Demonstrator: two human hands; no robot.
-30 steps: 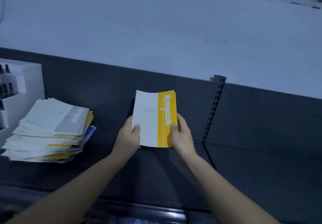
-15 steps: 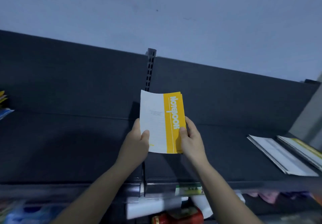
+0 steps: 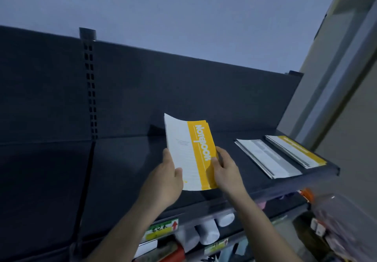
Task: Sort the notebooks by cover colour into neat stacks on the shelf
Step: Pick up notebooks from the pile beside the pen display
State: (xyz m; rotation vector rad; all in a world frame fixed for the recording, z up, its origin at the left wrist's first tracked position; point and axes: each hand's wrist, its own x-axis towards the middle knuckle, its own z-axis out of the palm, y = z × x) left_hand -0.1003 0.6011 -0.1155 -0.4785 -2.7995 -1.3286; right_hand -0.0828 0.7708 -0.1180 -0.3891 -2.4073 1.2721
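Both hands hold a thin batch of yellow-and-white notebooks point(image 3: 190, 151) above the dark shelf point(image 3: 122, 172). My left hand point(image 3: 165, 177) grips its lower left edge, thumb on the white cover. My right hand point(image 3: 226, 170) grips the lower right edge, thumb on the yellow band. On the shelf's right end lie two flat stacks side by side: a grey-and-white stack point(image 3: 267, 157) and, beyond it, a yellow-and-white stack point(image 3: 295, 151).
A slotted upright post point(image 3: 90, 90) divides the shelf's back panel point(image 3: 183, 90). A beige wall point(image 3: 336, 98) closes off the right end. Below the shelf edge hang price labels point(image 3: 161, 231), with white rolls point(image 3: 206, 233) and packaged goods point(image 3: 336, 225) on the lower level.
The view has swung right along the shelf. The mixed pile on the left has left the view, and the two stacks at the right end are now close. Both hands kept their hold.
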